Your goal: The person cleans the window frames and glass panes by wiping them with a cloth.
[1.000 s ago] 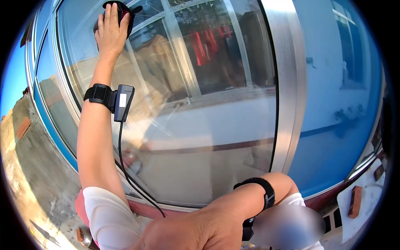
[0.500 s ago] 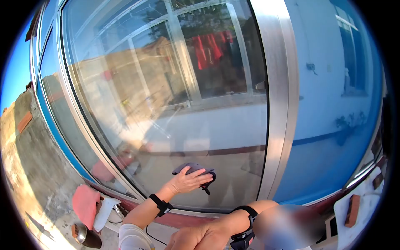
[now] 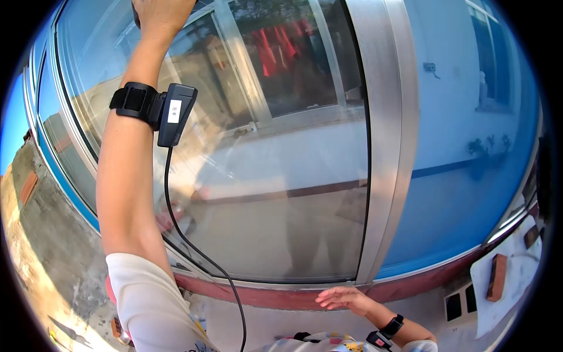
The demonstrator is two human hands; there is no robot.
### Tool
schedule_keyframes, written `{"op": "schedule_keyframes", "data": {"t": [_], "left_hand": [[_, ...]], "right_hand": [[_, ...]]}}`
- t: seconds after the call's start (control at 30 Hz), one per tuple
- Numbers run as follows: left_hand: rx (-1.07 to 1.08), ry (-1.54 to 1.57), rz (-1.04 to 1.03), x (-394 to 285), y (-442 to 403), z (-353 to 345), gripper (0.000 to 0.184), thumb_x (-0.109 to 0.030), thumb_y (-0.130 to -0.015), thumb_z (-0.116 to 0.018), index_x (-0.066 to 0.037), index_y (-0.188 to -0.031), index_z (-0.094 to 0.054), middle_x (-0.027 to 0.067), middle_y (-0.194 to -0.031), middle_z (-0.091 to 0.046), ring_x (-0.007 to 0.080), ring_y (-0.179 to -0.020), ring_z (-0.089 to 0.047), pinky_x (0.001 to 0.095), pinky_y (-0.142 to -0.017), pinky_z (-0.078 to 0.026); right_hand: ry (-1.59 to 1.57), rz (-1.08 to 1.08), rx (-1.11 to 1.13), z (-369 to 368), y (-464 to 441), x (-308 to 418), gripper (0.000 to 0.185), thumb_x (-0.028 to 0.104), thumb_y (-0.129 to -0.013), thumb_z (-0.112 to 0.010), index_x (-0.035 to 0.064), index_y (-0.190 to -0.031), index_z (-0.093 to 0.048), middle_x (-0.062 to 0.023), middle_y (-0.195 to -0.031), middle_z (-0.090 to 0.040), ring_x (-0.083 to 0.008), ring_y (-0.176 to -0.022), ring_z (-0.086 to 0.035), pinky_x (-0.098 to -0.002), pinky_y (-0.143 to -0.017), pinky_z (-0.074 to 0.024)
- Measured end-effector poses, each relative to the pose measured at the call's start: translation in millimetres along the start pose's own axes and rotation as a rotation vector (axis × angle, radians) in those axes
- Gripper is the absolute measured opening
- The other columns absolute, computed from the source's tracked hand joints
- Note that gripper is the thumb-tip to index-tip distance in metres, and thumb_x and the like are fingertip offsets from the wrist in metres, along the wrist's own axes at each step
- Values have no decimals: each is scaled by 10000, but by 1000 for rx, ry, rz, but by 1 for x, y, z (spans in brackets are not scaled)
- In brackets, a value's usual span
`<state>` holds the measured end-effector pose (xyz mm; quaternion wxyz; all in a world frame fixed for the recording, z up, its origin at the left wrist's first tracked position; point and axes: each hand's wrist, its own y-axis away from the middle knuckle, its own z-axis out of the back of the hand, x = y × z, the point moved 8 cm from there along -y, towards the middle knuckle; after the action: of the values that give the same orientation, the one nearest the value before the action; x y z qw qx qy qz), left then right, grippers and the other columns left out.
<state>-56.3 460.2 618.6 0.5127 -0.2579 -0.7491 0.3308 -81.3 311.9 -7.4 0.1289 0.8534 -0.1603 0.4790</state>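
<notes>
My left hand [image 3: 161,14] is raised high at the top edge of the view, against the large glass pane [image 3: 252,234]. A sliver of dark cloth [image 3: 136,16] shows beside it, pressed under the hand; most of the fingers are cut off by the frame. A black strap with a small box [image 3: 176,114] sits on the left wrist, and a cable runs down from it. Low in front of the pane, my right hand [image 3: 346,299] is held out with its fingers extended, touching nothing, a black band [image 3: 392,326] on its wrist.
A wide metal frame [image 3: 387,146] borders the pane on the right, beside a blue reflective panel [image 3: 451,223]. A dark red ledge [image 3: 258,296] runs below. At right lie a brick [image 3: 497,277] on a white board and a block with openings [image 3: 461,303].
My left hand has swept from the bottom of the pane up to the top with the dark cloth. My right hand has moved right and its fingers now show stretched out.
</notes>
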Motion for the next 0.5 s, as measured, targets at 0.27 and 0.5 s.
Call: {"op": "schedule_keyframes", "data": {"t": [0.27,0.5], "left_hand": [[436,455,-444,-208,193,71,627,-485,-794,-568,-243,-1366,-476,-44,-1478,-356,231,-1362,-317,590,-1061,-179],[470,526,-803,-230,241,90,623,-520,-819,-517,-296,-1394,-428,-81,-1488,-335,142,-1372,-306,484,-1100,-182]], "right_hand": [[46,90,53,2,62,15,376,156,-910,-487,21,-1256,-543,-144,-1261,-573,-220,-1116,-564,-343,-959,-427],[229,165,419,-74,90,98,295,33,-900,-559,-20,-1189,-582,-127,-1218,-593,-234,-1084,-568,-357,-984,-410]]}}
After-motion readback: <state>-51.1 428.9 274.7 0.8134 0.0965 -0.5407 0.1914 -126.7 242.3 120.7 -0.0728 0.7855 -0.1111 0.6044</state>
